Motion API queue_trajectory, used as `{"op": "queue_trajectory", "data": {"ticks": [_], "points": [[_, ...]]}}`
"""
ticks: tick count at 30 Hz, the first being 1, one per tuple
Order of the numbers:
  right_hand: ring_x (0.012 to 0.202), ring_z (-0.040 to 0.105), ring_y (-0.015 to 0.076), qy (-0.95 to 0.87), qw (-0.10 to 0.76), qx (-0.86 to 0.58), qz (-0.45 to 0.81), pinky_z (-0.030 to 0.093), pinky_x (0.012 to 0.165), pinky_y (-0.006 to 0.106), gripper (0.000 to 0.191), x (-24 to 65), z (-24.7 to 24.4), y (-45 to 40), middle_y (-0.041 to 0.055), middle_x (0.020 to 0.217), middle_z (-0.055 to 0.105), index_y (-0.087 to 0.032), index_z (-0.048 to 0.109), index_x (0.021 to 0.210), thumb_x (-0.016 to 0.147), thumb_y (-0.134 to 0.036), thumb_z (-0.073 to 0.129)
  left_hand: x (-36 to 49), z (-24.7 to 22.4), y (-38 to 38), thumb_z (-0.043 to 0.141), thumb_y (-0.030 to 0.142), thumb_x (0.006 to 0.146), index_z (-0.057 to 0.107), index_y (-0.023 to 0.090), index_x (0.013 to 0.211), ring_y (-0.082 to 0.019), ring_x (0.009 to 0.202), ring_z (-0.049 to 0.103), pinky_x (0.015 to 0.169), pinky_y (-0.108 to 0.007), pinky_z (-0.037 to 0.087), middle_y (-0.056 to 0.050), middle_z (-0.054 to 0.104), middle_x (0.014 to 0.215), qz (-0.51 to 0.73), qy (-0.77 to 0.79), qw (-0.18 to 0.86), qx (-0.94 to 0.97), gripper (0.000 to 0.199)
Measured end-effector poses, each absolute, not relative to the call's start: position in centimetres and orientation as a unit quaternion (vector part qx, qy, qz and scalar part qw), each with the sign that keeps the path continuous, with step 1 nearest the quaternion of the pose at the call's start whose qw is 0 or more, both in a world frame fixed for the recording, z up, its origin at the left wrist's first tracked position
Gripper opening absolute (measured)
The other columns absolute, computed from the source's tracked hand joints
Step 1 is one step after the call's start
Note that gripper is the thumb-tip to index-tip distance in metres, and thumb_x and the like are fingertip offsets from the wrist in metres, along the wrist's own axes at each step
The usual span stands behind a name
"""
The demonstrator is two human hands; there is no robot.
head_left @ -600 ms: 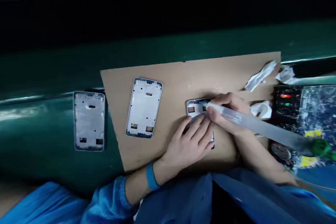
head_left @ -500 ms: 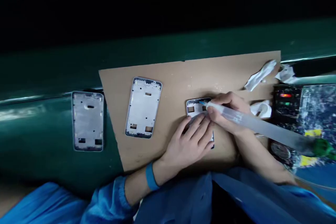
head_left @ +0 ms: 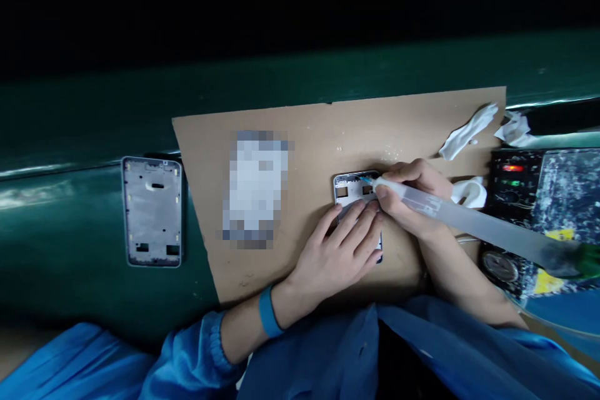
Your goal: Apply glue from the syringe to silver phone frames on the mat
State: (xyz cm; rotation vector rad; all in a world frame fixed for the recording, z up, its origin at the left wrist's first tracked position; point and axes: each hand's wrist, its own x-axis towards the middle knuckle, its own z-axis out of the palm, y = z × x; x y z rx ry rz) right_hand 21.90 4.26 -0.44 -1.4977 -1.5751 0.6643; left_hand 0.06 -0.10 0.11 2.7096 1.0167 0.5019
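One syringe is clamped in the right hand; one frame is pressed flat on the cardboard by the spread left hand. One other frame is seen on the surface.

Left hand covers much of the metal frame; right hand hides part of the syringe, whose tip contact is too small to tell. Its green end blurs, the speckled box runs off-picture, and pixels mask the pale slab.
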Motion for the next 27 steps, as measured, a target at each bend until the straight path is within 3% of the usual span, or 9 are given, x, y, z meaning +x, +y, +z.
{"op": "queue_trajectory", "data": {"ticks": [12,27], "points": [[0.062,0.07,0.0194,-0.609,0.423,-0.615,0.269,0.059,0.055,0.035,0.02,22.05,-0.88,4.26,-0.0002,0.079,0.078,-0.033,0.071,0.09,0.098,-0.042,0.086,0.03,-0.03,-0.22,0.061,0.052,0.121,0.078,0.02,0.157,-0.027,0.159,0.065,0.134,-0.045,0.05,-0.009,0.072,0.17,0.166,0.342,0.098,0.92,0.051],[0.055,0.063,0.0147,-0.619,0.431,-0.593,0.282,0.053,0.052,0.03,0.018,22.06,-0.36,4.62,-0.0043,0.074,0.075,-0.03,0.071,0.089,0.094,-0.032,0.088,0.04,0.19,-0.03,0.059,0.048,0.122,0.08,0.019,0.154,-0.027,0.156,0.067,0.133,-0.045,0.052,-0.009,0.072,0.171,0.171,0.341,0.099,0.919,0.048]]}}
